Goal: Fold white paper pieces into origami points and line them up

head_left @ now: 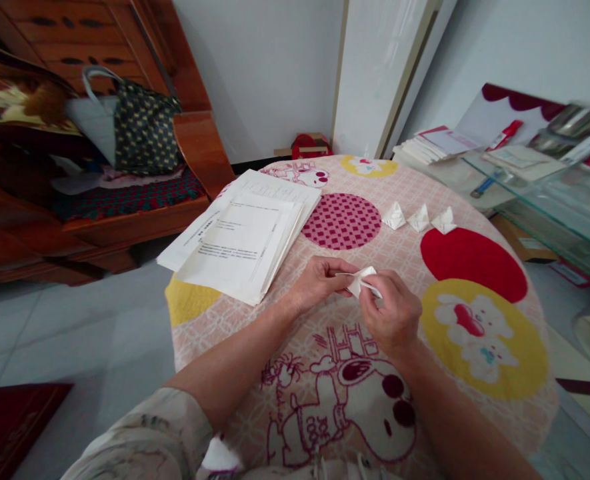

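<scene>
My left hand (319,281) and my right hand (393,312) meet over the middle of a round table covered by a pink cartoon-print cloth (475,373). Both pinch a small folded piece of white paper (360,280) between their fingertips, just above the cloth. Three small folded white paper shapes (419,218) stand in a row farther back on the cloth, apart from my hands. A stack of printed white sheets (245,237) lies to the left of my left hand, overhanging the table's edge.
A dark wooden bench (125,207) with a patterned bag (142,130) stands at the left. A glass-topped counter (549,193) with booklets and papers runs along the right. Grey tiled floor (75,333) lies at the lower left.
</scene>
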Available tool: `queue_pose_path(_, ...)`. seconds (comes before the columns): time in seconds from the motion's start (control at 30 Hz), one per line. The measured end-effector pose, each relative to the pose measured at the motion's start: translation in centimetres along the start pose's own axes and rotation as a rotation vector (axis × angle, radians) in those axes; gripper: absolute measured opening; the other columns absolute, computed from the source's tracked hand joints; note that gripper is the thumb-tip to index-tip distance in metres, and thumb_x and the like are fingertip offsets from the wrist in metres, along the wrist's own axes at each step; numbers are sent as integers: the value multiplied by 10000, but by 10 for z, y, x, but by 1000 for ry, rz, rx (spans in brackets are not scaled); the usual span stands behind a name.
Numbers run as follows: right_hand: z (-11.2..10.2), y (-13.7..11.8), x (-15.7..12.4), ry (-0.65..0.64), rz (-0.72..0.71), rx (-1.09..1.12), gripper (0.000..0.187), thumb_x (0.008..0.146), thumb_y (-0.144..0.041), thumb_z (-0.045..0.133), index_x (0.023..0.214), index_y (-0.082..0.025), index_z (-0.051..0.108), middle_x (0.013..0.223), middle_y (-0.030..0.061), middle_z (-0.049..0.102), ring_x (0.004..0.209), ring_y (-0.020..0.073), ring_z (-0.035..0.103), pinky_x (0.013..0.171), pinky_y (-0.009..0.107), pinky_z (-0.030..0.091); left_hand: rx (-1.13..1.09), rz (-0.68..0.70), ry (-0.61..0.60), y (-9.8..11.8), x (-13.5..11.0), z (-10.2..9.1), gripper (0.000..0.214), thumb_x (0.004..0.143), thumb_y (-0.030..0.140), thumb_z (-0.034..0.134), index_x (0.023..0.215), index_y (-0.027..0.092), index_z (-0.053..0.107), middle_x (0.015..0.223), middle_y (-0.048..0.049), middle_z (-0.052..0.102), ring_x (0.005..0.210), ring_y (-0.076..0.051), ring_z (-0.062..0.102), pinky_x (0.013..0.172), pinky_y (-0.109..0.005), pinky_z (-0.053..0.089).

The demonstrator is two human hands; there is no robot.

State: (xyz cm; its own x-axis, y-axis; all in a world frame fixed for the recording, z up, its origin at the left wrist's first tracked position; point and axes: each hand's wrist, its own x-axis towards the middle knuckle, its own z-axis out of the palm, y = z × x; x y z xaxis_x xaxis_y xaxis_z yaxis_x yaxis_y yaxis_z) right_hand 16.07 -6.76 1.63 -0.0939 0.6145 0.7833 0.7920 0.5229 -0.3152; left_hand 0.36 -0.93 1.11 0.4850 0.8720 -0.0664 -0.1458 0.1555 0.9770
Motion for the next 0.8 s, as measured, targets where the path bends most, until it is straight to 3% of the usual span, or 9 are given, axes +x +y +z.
queue_pose_path(0.23,2,10,0,-123,-1,112,216,849,-52,509,880,-213,649,827,52,684,746,184,673,680,298,546,346,52,39,-5,0,-4,156,816,221,636,812,122,757,643,-17,668,544,-99,590,504,-188,460)
queue_pose_path(0.53,2,19,1,-141,22,219,182,863,-95,527,862,-203,674,871,60,705,795,186,688,713,300,554,92,-109,-2,3,3,-6,126,789,161,655,846,104,751,669,-37,720,530,-116,661,520,-201,546)
queue_pose_path(0.67,7,20,-1,-208,189,311,127,852,-147,578,797,-196,682,797,35,696,756,177,666,690,284,526,154,-205,-17,3,4,-9,144,792,96,618,853,92,748,670,-35,729,522,-104,667,516,-184,548)
queue_pose_path(0.8,9,24,-2,-328,489,430,97,821,-227,628,812,-178,711,694,6,682,604,150,609,549,252,461,278,-196,-53,0,4,-14,128,816,111,605,822,97,732,619,-20,704,507,-99,655,488,-166,523)
